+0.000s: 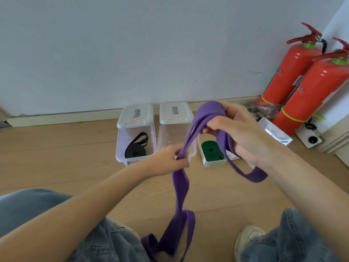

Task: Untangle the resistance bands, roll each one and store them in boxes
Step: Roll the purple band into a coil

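While each hand grips the purple band [181, 188], 3 boxes [136, 146] sit on wooden floor [56, 148] by the wall [132, 44].

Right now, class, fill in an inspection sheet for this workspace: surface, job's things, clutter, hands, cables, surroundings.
Surface: wooden floor.
Job's things: purple band held up, unrolled, its lower end hanging to the floor; black band rolled in the left box; middle box looks empty; green band rolled in the right box.
Clutter: loose lid; plastic bag by the wall.
Hands: left hand pinches the purple band; right hand grips it higher up.
Cables: nothing seen.
Surroundings: white wall; two extinguishers in the corner.
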{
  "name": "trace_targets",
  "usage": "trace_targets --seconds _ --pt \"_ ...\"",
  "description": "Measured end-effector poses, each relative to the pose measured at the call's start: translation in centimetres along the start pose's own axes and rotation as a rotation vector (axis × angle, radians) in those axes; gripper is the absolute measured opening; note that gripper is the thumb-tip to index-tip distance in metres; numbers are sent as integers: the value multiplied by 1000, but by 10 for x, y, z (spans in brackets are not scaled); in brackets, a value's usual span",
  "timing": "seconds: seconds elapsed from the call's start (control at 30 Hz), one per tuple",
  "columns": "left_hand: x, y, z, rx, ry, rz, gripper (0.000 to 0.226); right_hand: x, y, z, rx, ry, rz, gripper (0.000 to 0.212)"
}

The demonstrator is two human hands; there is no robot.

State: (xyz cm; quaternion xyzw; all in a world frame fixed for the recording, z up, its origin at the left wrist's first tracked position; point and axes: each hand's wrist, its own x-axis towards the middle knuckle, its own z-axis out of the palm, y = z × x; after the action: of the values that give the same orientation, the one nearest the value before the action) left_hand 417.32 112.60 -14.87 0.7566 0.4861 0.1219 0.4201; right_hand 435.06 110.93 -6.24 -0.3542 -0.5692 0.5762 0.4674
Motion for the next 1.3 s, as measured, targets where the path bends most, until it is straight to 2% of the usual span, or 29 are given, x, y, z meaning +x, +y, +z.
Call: trace_targets --seconds 0.07,0.13,0.17,0.23,0.27,0.3,0.33,0.37,0.43,0.5,0.6,0.63,0.7,0.77,0.83,0.9,0.97,1.03,1.07,1.1,1.13,1.2,1.23,1.3 --pt "-4 -11 15 -39 -88 -55 14 3 0 0 182 38 -37 29" --pt "-4 -9 9 -63 -74 -75 21 5 -3 -10 125 87 -19 28" --pt "-3 -4 -1 -139 -15 -95 22 6 -3 -18 -41 109 16 25" --pt "-5 14 -29 -451 148 -83 26 5 2 -39 -618 64 185 14" --pt "-7 24 -44 -611 193 -33 27 2 6 -47 -889 -21 335 10" --pt "-10 34 -58 -712 195 27 26 -2 11 -52 -1061 -143 493 16" --pt "-13 42 -66 -706 170 69 25 -7 16 -54 -1112 -266 620 28" --pt "-15 50 -68 -618 129 87 22 -11 19 -51 -1054 -346 685 44" --pt "-16 61 -58 -320 55 66 20 -12 17 -37 -802 -346 598 68" --pt "-9 65 -42 -141 42 61 20 -8 19 -24 -685 -288 427 56" --pt "1 56 -34 3 142 136 20 -6 20 -8 -847 -223 253 15" --pt "3 49 -34 57 196 159 20 -5 19 -6 -787 -156 206 12" --pt "5 31 -28 112 250 187 16 -4 9 -4 -420 -66 117 20" --pt "3 12 -12 85 187 146 15 0 -3 -4 -15 -73 40 15" --pt "2 -3 1 88 78 19 18 2 -7 -5 112 -78 0 15" --pt "5 -9 -5 125 77 -72 11 3 -5 -12 -41 -26 31 19" --pt "4 -3 -28 -47 217 -126 10 4 0 -24 -459 0 123 18" --pt "0 13 -55 -267 411 -43 17 2 7 -37 -904 -101 324 16" --pt "-4 22 -64 -257 451 50 20 -2 12 -41 -1041 -195 449 15" --pt "-8 31 -69 -192 427 132 22 -6 16 -41 -1089 -282 557 14" --pt "-13 39 -67 -109 359 189 22 -9 20 -37 -1062 -343 626 25" --pt "-16 50 -52 69 240 258 14 -10 25 -28 -841 -333 545 56" --pt "-14 52 -43 141 220 292 12 -9 27 -21 -719 -299 459 56" --pt "-8 53 -29 206 206 303 18 -8 28 -7 -625 -272 349 36"
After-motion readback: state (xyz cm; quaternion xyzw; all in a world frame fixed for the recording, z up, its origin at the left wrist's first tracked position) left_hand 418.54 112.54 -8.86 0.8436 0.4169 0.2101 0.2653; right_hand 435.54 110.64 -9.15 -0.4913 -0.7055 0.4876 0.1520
